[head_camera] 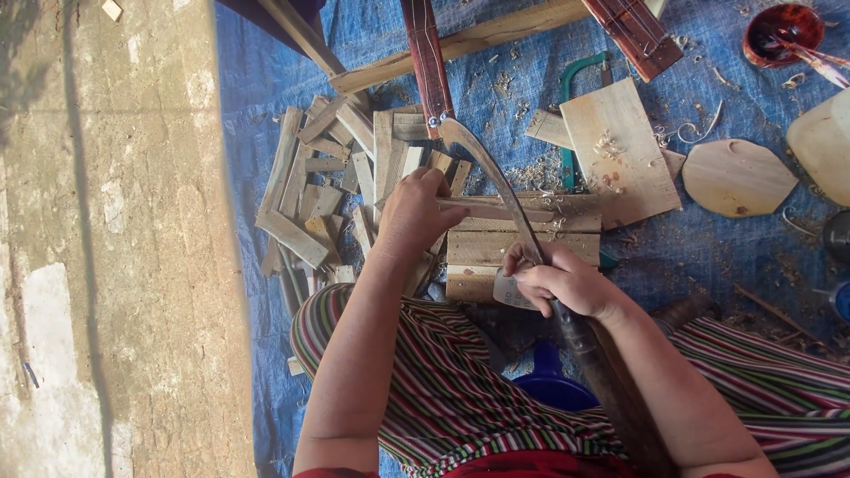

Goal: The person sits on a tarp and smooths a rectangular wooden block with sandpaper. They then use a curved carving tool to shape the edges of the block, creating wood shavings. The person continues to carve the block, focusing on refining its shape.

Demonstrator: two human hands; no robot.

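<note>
Striped trousers [443, 389] below, right hand [567, 283] grips a curved blade [505, 190] (dark-handled), left hand [412, 212] pinches a wooden strip [500, 211].

The long curved blade [496, 181] looks like dull grey metal, its dark handle [602, 372] worn wood. The thin pale strip [496, 211] and flat boards [522, 248] are raw, matt wood. At 9 o'clock, offcuts [310, 195] lie on a woven blue plastic tarp [257, 115].

- One view only, from a camera on the person's head.
- It looks straight down, close above the lap and both forearms.
- Near edge: striped trousers [460, 389]. Far edge: blue tarp [708, 239]. Left: concrete floor [106, 265].
</note>
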